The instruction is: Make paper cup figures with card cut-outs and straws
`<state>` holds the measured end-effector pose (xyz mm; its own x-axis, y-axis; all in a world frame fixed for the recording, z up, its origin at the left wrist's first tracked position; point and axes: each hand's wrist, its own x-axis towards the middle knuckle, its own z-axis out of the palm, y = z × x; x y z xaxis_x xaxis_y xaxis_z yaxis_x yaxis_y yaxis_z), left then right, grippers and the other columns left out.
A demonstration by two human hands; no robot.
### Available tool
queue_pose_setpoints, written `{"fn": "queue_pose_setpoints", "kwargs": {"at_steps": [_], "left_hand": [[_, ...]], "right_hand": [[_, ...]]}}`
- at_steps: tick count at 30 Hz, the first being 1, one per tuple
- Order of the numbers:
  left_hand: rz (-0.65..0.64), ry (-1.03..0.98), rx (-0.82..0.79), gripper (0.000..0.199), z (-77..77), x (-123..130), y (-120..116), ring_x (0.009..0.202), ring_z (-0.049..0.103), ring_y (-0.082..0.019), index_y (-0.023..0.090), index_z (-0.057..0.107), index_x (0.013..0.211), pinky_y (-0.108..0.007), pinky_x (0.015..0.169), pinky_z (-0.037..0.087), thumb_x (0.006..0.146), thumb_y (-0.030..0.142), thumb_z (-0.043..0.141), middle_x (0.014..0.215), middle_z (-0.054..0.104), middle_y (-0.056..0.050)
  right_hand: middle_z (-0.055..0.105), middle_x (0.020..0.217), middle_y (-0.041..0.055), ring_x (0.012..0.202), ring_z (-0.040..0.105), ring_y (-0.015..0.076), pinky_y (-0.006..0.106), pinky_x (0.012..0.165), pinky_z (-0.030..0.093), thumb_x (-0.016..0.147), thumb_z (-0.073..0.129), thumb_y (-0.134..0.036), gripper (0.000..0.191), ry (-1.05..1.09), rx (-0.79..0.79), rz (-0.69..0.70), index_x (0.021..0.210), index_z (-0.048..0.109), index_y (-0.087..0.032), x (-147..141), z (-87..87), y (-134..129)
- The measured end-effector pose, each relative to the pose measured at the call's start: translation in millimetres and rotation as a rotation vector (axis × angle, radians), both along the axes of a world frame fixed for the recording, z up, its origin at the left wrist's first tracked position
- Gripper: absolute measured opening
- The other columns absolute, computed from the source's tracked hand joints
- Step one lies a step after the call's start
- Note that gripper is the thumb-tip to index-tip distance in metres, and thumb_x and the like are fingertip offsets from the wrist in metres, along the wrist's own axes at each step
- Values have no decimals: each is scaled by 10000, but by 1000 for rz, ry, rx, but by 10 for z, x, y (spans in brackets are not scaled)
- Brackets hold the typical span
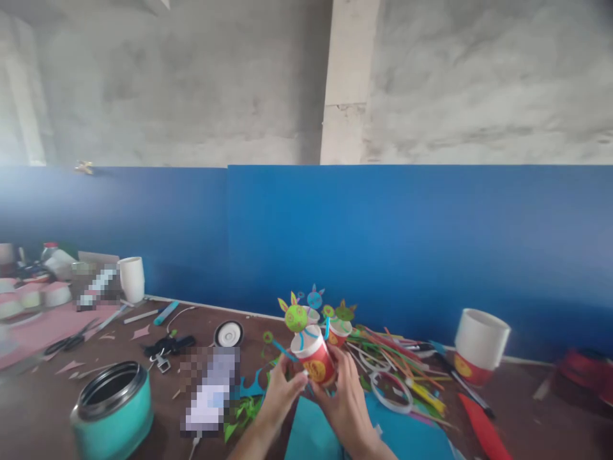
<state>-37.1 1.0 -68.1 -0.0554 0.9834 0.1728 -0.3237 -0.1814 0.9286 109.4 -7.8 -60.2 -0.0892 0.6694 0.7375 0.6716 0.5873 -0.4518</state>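
Between my two hands is a red and white paper cup (312, 348), tilted a little, with a yellow print on its front. A green paper animal head (295, 316) with pointed ears stands over its rim, and a blue strip (282, 349) ending in a green ring sticks out at the left. My left hand (281, 394) grips the cup's lower left side, thumb toward the front. Around the right side curl the fingers of my right hand (345, 397). Just behind stands another decorated paper cup (341, 331) with more animal heads near it.
Blue paper sheets (407, 425) lie under my hands. To the right are coloured strips (387, 351), tape rolls (391, 391) and stacked cups (480, 345). On the left are an open turquoise pot (115, 412), a blurred-out phone (213, 396) and scissors (71, 338). A blue partition (407, 243) borders the table.
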Motion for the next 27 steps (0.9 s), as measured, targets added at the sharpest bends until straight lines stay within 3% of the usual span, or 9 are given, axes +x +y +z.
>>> {"fn": "queue_pose_setpoints", "kwargs": {"at_steps": [3,6,10,12,14,17,21,24,27], "left_hand": [[-137,61,130,558,15,118,-90,826,631,-246,138,651,972,-312,735,501,544,464,801,860,691,-93],[-100,159,153,491,14,85,-108,840,638,-246,161,613,1066,-337,773,500,638,360,747,964,686,-102],[270,730,399,315,31,-45,-102,809,606,-253,180,639,934,-353,728,488,652,307,699,846,647,-87],[451,977,513,258,74,-53,-137,817,574,-265,185,631,870,-376,732,469,647,300,689,810,607,-78],[524,1155,546,161,141,-11,-203,788,545,-251,195,612,825,-372,720,449,682,254,656,782,572,-58],[570,1357,563,70,224,73,-307,763,519,-220,208,583,779,-336,710,422,730,164,606,772,549,-36],[449,1267,634,112,193,66,-324,777,519,-194,207,553,798,-298,692,412,720,145,603,799,533,-27],[242,1098,678,126,132,-14,-253,706,514,-161,206,517,778,-256,599,396,699,166,606,769,508,-10],[110,963,655,163,120,-67,-199,611,483,-122,202,444,666,-230,533,359,682,153,599,712,476,9]], "right_hand": [[555,1233,130,1163,518,287,416,927,470,779,586,-278,552,-104,-52,79,1293,397,-206,174,-43,-232],[646,1114,117,1050,595,281,383,861,484,761,522,-227,397,-161,-217,3,1155,548,-185,416,-8,-295],[667,634,46,615,622,212,289,599,444,773,488,-243,151,-89,-490,-42,720,616,-185,619,187,-285],[626,580,28,562,576,182,258,548,401,836,460,-374,280,101,-444,-39,658,575,-190,591,330,-307],[558,514,5,507,512,154,241,500,354,867,406,-511,429,249,-417,-17,610,533,-191,486,470,-351],[471,443,-16,459,446,131,238,473,305,838,430,-595,511,184,-501,30,531,494,-192,286,604,-405],[556,546,8,531,499,143,239,526,342,850,452,-519,412,60,-458,87,632,556,-185,237,587,-343],[535,547,-21,478,465,117,218,465,332,845,456,-498,358,106,-602,237,699,558,-188,446,559,-215],[424,453,-55,377,349,83,218,409,278,838,456,-482,370,100,-744,188,622,509,-186,695,615,-112]]}}
